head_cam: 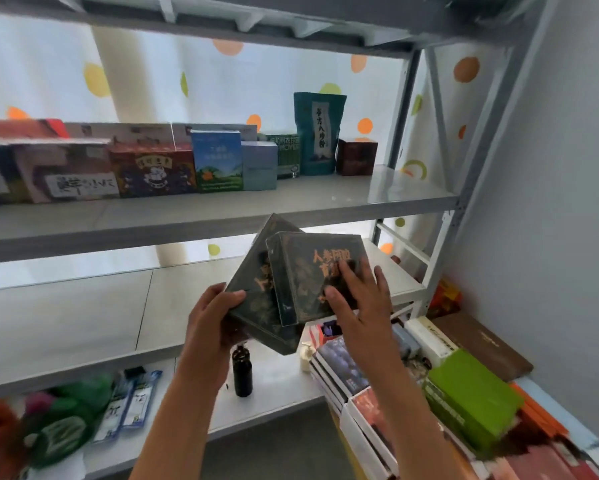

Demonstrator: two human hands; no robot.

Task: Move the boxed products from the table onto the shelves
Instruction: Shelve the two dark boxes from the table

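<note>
The left hand grips the lower corner of a dark box, thumb curled over its front face and fingers hidden behind it; this box is tilted so one corner points up toward the middle shelf. The right hand lies with fingers spread and nearly straight on the front of a second dark box, which bears gold characters, the thumb pressing near that box's lower edge. Whether any finger hooks round its far side cannot be told. The second box overlaps the first, sitting in front and to the right of it, the two touching. Both are held in the air in front of the gap between the middle shelf and the lower shelf, above a black bottle that stands on the bottom shelf. On the middle shelf a row of boxes stands, among them a blue carton, with a teal pouch and a small brown box at its right end. At lower right, more boxed products are stacked, a green box on top.
</note>
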